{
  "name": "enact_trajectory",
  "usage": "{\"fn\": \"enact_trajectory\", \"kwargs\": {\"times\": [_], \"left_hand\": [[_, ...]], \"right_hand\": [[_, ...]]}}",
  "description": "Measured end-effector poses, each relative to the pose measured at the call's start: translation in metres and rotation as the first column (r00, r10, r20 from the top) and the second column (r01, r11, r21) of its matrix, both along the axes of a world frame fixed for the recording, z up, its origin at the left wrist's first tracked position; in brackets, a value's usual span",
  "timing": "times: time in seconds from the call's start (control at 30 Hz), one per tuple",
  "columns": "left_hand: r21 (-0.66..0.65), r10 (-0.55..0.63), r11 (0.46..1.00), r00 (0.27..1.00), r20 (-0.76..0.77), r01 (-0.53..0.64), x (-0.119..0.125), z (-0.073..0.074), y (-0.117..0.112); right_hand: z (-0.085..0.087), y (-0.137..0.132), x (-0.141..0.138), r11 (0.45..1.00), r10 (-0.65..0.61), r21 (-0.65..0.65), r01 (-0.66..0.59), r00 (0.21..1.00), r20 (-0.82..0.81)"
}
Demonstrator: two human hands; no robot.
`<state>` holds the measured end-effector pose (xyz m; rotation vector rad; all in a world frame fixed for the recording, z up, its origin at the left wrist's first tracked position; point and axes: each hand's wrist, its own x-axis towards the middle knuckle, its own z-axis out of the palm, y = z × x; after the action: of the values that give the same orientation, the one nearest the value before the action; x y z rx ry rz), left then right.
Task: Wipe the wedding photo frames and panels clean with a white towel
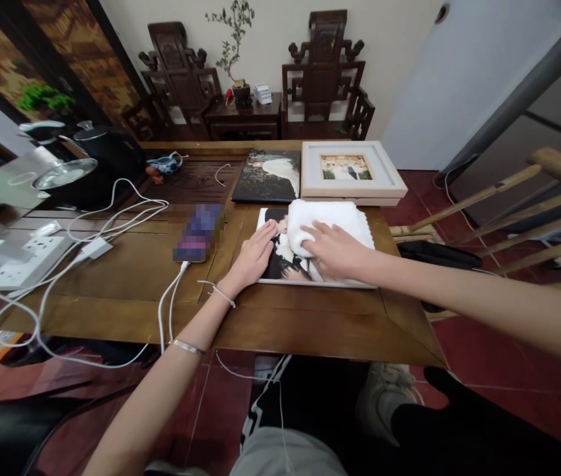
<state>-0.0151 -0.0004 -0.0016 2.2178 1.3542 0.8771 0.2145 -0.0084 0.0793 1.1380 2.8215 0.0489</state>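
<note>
A photo album or photo panel (pixel 275 268) with a wedding picture on its face lies flat near the table's front edge. My left hand (pixel 255 254) rests along its left side, fingers stretched out and holding nothing. On top of the picture is a folded white towel (pixel 349 221), fluffy at the edges. My right hand (pixel 332 248) presses down on this towel, its fingers bent into the cloth, and covers part of the picture. Just behind lie a dark photo album (pixel 260 182) and a light wooden picture frame (pixel 389 175) holding a small photo.
On the wooden table (pixel 260 317), a phone (pixel 198 231) with a charging cable lies left of my left hand. Further left are a white power strip (pixel 27 264), tangled white cables, a lidded pot (pixel 67 178) and a black kettle (pixel 112 149). A bamboo chair (pixel 503 192) stands at right.
</note>
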Motion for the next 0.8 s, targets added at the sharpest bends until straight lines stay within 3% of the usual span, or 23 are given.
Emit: {"fn": "enact_trajectory", "kwargs": {"times": [0.1, 0.2, 0.33, 0.5, 0.67, 0.8], "left_hand": [[-0.025, 0.026, 0.999, 0.997, 0.077, -0.024, 0.001, 0.006, -0.005], [0.041, 0.045, 0.998, 0.978, 0.204, -0.054, 0.001, 0.011, -0.009], [0.112, 0.056, 0.990, 0.962, 0.268, -0.088, 0.000, 0.011, -0.010], [0.101, 0.050, 0.992, 0.973, 0.226, -0.074, 0.001, 0.007, -0.008], [0.040, 0.056, 0.997, 0.984, 0.171, -0.064, 0.004, 0.009, -0.009], [0.022, 0.035, 0.999, 0.992, 0.124, -0.038, 0.005, 0.012, -0.010]], "right_hand": [[-0.001, 0.011, -0.017, 1.000, -0.004, 0.018, 0.003, 1.000, 0.029], [-0.001, 0.005, -0.032, 0.997, 0.075, -0.007, -0.075, 0.997, 0.026], [-0.001, -0.024, -0.038, 0.972, 0.233, -0.035, -0.233, 0.972, 0.009], [0.002, -0.069, -0.022, 0.936, 0.338, -0.110, -0.333, 0.941, 0.030], [0.008, -0.095, 0.000, 0.947, 0.279, -0.165, -0.275, 0.960, 0.004], [0.018, -0.082, 0.013, 0.975, 0.152, -0.158, -0.154, 0.988, -0.023]]}}
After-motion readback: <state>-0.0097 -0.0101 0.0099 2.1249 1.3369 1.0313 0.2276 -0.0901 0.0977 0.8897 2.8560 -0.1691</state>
